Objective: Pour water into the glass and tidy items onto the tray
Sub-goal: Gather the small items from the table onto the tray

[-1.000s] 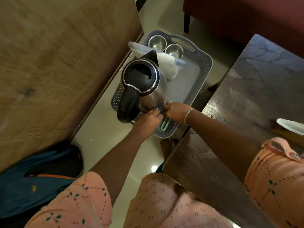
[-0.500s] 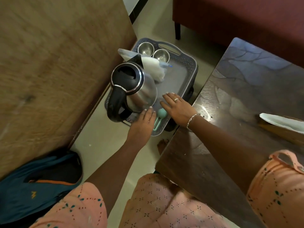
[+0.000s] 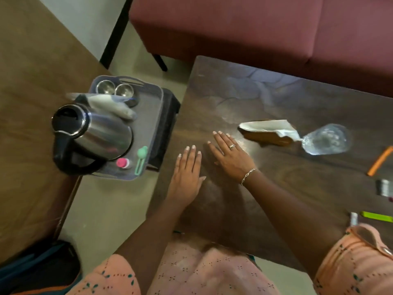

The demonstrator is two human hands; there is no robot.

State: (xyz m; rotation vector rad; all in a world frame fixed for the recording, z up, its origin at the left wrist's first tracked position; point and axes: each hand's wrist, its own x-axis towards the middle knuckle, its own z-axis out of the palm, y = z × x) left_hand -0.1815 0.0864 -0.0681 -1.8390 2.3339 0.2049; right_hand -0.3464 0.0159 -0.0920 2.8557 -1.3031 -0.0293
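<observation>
A grey tray sits on a black stool left of the dark table. On the tray stand a steel kettle with a black lid and handle, two steel cups, a white cloth, a green spoon and a small pink-capped bottle. A clear glass lies on its side on the table, beside a white napkin on a brown coaster. My left hand and my right hand rest flat and empty on the table, fingers spread.
A maroon sofa runs along the far side. A large wooden surface stands at the left, a blue bag on the floor below it. An orange pen, a green marker and small packets lie at the table's right edge.
Both hands have left the tray and kettle and moved right onto the table, palms down. The view has swung right, bringing the glass and pens into sight.
</observation>
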